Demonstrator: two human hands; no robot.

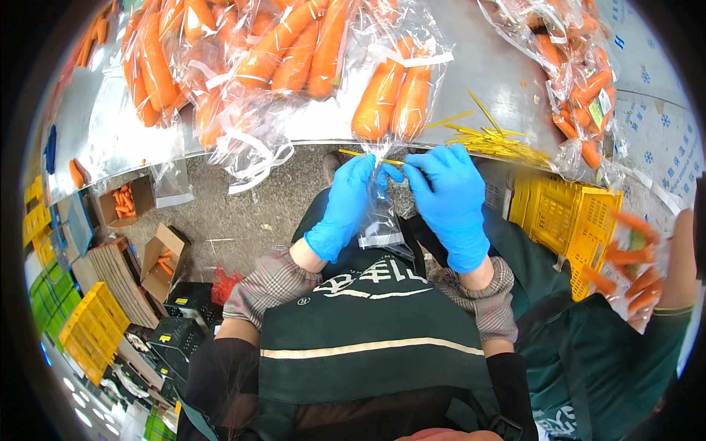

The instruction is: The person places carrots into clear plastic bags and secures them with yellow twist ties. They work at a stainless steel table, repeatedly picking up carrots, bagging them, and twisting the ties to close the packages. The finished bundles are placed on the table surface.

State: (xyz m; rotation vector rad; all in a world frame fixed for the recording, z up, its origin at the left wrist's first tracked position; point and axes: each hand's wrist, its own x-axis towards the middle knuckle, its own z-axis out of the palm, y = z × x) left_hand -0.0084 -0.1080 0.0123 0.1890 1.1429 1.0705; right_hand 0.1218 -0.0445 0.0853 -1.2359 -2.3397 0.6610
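Note:
A clear plastic bag with large carrots [411, 105] lies at the metal table's front edge, its gathered neck hanging over the side. My blue-gloved left hand [347, 201] pinches that neck, and the loose bag end [380, 223] dangles below the fingers. Across the neck runs a yellow twist tie [352, 152], not wound around it on the visible side. Thumb and forefinger of my right hand [449, 204], also gloved in blue, grip the tie's right end. Just beyond this hand is a pile of yellow twist ties [491, 142] on the table.
Several bagged carrots [298, 52] cover the metal table [485, 60] at left; more bags [584, 93] lie at right. Yellow crates [568, 220] stand below. At far right, a co-worker's arm [681, 264] is beside a blurred carrot bag [634, 259]. Cardboard boxes [165, 253] sit lower left.

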